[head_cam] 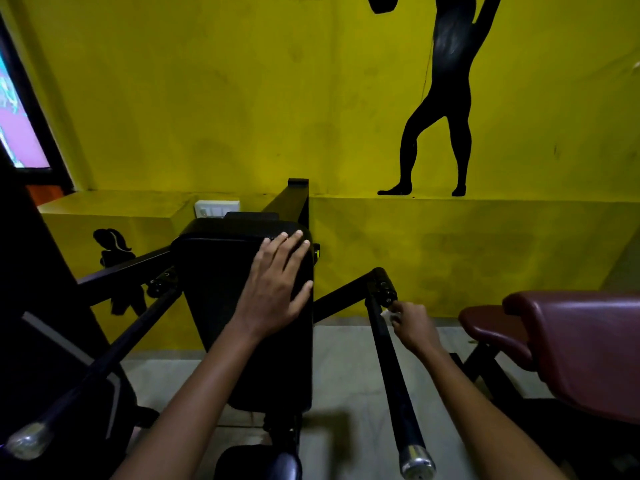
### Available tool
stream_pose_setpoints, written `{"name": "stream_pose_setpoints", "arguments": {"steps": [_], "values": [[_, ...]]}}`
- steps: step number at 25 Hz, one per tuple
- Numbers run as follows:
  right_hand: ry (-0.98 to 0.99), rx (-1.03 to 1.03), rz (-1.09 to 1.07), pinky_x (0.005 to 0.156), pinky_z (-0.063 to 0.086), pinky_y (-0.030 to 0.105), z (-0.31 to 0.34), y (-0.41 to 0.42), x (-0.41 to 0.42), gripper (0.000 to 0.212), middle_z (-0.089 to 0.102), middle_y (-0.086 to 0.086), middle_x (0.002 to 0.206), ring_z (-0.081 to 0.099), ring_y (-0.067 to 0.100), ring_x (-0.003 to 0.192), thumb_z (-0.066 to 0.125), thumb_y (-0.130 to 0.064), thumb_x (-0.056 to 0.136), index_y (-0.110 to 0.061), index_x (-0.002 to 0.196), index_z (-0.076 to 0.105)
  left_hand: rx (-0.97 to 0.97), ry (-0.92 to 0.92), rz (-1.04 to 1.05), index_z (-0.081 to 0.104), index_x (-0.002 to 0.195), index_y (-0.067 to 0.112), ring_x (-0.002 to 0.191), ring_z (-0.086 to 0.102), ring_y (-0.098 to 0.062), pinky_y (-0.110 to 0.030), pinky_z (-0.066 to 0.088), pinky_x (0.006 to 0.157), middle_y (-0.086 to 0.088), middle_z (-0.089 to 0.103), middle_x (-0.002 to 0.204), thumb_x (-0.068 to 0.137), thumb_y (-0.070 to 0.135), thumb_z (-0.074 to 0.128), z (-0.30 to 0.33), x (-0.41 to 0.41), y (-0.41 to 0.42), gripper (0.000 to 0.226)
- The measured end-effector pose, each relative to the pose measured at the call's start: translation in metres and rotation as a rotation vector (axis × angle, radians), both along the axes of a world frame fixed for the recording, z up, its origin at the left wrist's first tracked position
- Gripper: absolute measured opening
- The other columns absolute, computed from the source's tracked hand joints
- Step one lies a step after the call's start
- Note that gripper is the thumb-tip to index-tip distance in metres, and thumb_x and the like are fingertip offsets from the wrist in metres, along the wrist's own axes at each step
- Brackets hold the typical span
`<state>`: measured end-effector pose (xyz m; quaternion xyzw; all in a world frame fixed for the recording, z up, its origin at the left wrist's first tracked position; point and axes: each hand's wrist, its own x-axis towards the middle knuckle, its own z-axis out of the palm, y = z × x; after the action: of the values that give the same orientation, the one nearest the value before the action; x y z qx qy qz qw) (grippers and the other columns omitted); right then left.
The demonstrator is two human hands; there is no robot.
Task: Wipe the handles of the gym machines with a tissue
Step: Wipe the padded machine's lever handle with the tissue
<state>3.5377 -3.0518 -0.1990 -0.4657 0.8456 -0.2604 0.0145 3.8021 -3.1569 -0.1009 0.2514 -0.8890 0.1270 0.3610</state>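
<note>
A black gym machine stands before me with a padded chest pad (221,299) in the middle. My left hand (277,289) lies flat on the pad's right side, fingers straight. The right handle bar (391,372) runs from a black joint down to a chrome end cap near the bottom edge. My right hand (414,325) pinches a small white tissue (387,314) against the upper part of this bar, just below the joint. The left handle bar (104,365) slants down to the lower left, ending in a chrome cap.
A maroon padded bench (581,344) stands close on the right. A yellow wall (277,98) with black silhouette figures lies behind, with a ledge and a white switch plate (216,207). Grey floor shows between the machines. A dark seat pad (256,462) sits at the bottom.
</note>
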Motion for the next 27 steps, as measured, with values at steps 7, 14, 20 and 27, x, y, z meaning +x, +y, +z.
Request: {"name": "stream_pose_setpoints", "arguments": {"steps": [7,14,20,27], "values": [[0.114,0.057,0.084,0.069,0.053,0.039,-0.005,-0.046,-0.030,0.021,0.065,0.016,0.106,0.062,0.031,0.092,0.055,-0.010,0.090,-0.011,0.109,0.063,-0.152,0.038,0.160,0.033,0.146,0.012,0.139,0.029,-0.028,-0.045,0.015,0.118,-0.010,0.039,0.146,0.085,0.044,0.053,-0.003,-0.003,-0.031,0.072],[0.261,0.163,0.218,0.068,0.052,0.038,-0.030,-0.091,-0.055,0.019,0.064,0.011,0.104,0.061,0.030,0.095,0.057,-0.015,0.091,-0.012,0.106,0.068,-0.282,0.080,0.213,0.032,0.142,0.013,0.135,0.032,-0.029,-0.044,0.017,0.116,-0.010,0.037,0.144,0.079,0.047,0.054,-0.013,-0.010,-0.042,0.075],[0.363,0.318,0.312,0.063,0.045,0.038,-0.048,-0.118,-0.054,0.015,0.056,0.011,0.090,0.059,0.032,0.092,0.057,0.004,0.080,-0.001,0.090,0.065,-0.292,0.102,0.216,0.033,0.140,0.013,0.134,0.032,-0.029,-0.044,0.019,0.115,-0.009,0.035,0.143,0.078,0.047,0.054,-0.014,-0.013,-0.042,0.075],[0.215,0.334,0.264,0.076,0.051,0.041,-0.043,-0.118,-0.053,0.019,0.066,0.020,0.100,0.063,0.034,0.094,0.056,0.000,0.083,0.000,0.098,0.068,-0.278,0.088,0.205,0.033,0.141,0.013,0.135,0.032,-0.028,-0.044,0.019,0.115,-0.008,0.036,0.144,0.080,0.047,0.054,-0.013,-0.011,-0.041,0.073]]}}
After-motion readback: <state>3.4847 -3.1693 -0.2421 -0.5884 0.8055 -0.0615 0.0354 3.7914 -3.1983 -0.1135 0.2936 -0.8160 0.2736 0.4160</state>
